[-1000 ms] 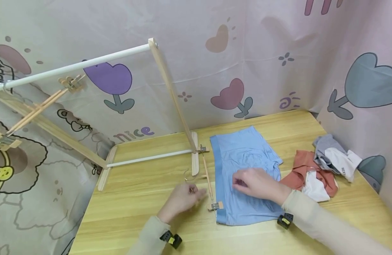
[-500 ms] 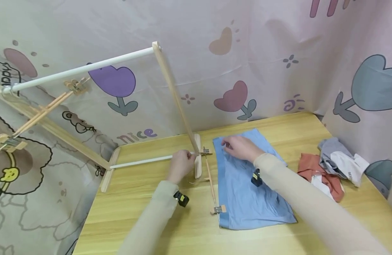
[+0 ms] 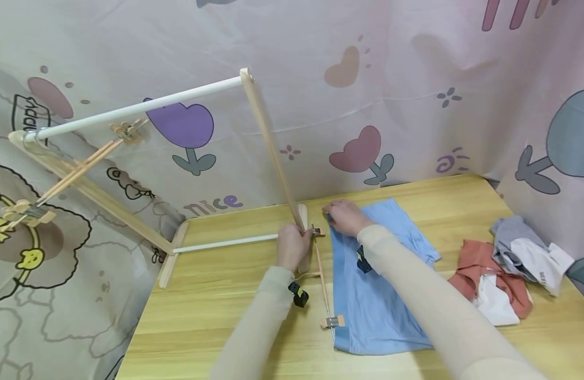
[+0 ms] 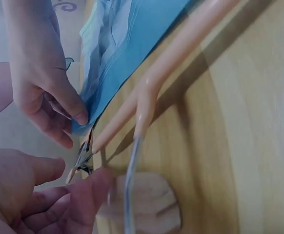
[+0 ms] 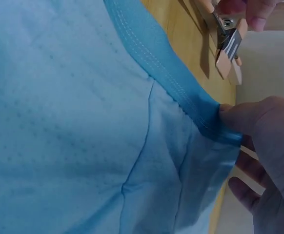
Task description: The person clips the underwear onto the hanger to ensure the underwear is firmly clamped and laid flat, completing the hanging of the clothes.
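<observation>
Light-blue underpants (image 3: 368, 285) lie on the table, with their darker waistband (image 5: 156, 63) along the left side. My right hand (image 3: 347, 217) pinches the far corner of that waistband, thumb on top in the right wrist view. Beside the waistband lies a clip hanger (image 3: 322, 277) with a wooden bar; its metal hook (image 4: 129, 190) points left. At the hanger's far end is a clip (image 5: 228, 46) with wooden pads. My left hand (image 3: 293, 247) is right at this clip, thumb and forefinger spread apart in the left wrist view. The near clip (image 3: 332, 321) sits close to the waistband's front end.
A wooden rack (image 3: 268, 137) with white rods stands at left, its foot (image 3: 303, 212) beside my left hand. Another clip hanger (image 3: 78, 171) hangs from its top rod. Rust-and-white (image 3: 491, 279) and grey-and-white (image 3: 529, 253) garments lie at right. A printed curtain (image 3: 406, 132) backs the table.
Both hands have moved to the far end of the hanger. My left hand has come up to the far clip, and my right has gone from the underpants' middle to the waistband corner, now pinching it.
</observation>
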{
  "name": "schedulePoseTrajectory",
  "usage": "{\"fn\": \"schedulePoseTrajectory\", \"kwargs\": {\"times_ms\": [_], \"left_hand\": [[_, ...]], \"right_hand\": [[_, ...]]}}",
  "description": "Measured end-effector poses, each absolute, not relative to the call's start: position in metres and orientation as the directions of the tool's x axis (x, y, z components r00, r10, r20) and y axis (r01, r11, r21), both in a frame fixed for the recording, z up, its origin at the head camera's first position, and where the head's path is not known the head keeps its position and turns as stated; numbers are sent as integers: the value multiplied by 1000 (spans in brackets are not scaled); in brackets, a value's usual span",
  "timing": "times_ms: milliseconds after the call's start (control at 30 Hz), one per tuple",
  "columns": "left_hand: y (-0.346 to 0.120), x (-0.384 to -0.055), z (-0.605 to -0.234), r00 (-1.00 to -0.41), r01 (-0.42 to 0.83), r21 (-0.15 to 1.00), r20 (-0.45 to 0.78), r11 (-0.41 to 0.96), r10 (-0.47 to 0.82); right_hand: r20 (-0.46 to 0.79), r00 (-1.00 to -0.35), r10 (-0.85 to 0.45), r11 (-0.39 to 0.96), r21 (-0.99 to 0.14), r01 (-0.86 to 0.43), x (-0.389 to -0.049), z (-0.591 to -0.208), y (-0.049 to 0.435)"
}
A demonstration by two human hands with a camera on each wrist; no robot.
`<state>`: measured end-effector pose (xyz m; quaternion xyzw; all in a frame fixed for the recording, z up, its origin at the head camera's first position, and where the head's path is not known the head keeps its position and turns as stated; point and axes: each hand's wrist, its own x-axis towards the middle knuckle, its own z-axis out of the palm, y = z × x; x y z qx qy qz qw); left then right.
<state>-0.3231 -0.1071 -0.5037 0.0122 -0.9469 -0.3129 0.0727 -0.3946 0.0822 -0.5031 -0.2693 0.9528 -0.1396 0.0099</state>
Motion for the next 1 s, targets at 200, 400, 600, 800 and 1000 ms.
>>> {"fn": "schedulePoseTrajectory", "kwargs": {"times_ms": [200,400,600,800,1000], "left_hand": [[-95,-314,-497,-995,-29,701,50,712,-89],[-89,-310,-504,-994,-41,718,40,694,-100],[-82,-308,-509,-997,-20,602,44,799,-59],[-76,-310,-506,-998,-20,581,37,813,-51],[-76,-316,-512,-999,10,603,42,797,-19]], "right_hand": [[93,-864,-495,814,-298,-498,-397,-505,91],[104,-878,-467,812,-342,-472,-402,-504,99],[90,-897,-432,829,-353,-434,-406,-507,105],[85,-904,-419,846,-326,-422,-407,-507,111],[75,-905,-419,847,-328,-419,-406,-504,117]]}}
